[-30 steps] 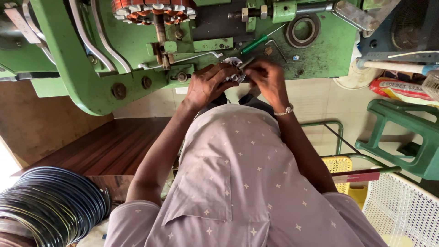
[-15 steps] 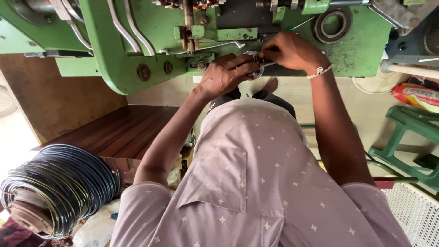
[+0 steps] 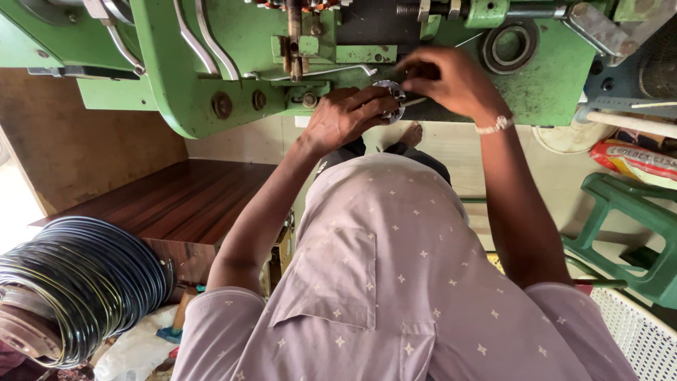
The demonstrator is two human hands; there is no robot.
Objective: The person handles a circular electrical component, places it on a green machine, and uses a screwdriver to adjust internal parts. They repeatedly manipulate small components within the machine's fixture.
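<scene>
Steadying a small metal ring [image 3: 390,101] against the green machine [image 3: 211,77], the left hand [image 3: 349,116] curls closed around it while the right hand [image 3: 444,81] pinches its edge, probably for alignment.

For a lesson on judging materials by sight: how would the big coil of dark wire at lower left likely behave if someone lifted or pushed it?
The coil of dark wire packs many metal-looking loops, so it is probably heavy. Its loops seem loose, so they might spring or splay when lifted. Being round, it could roll if tipped on edge.
</scene>
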